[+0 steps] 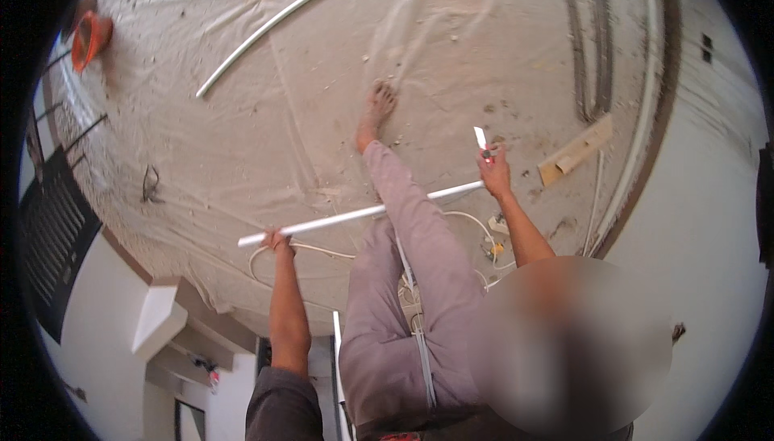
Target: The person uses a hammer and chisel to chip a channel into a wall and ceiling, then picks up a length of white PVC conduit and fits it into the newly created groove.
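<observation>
A straight white plastic pipe (322, 222) runs across in front of me, its middle passing behind my outstretched leg (395, 179). My left hand (278, 239) is closed around it close to its left end. At the opposite end, my right hand (495, 172) grips a red-handled cutter (486, 154) whose flat pale blade points away from me. The pipe's right end meets the heel of that hand; whether the fingers also hold it, I cannot tell. A thin cream cable (322, 251) loops on the floor by my left hand.
Dusty sheeting (306, 126) covers the floor. Another white pipe length (262, 34) lies far left, and an orange bucket (93, 40) stands beyond it. To the right are a wooden board (576, 151), long grey bars (601, 46) and a socket block (497, 225). A blurred patch hides the lower right.
</observation>
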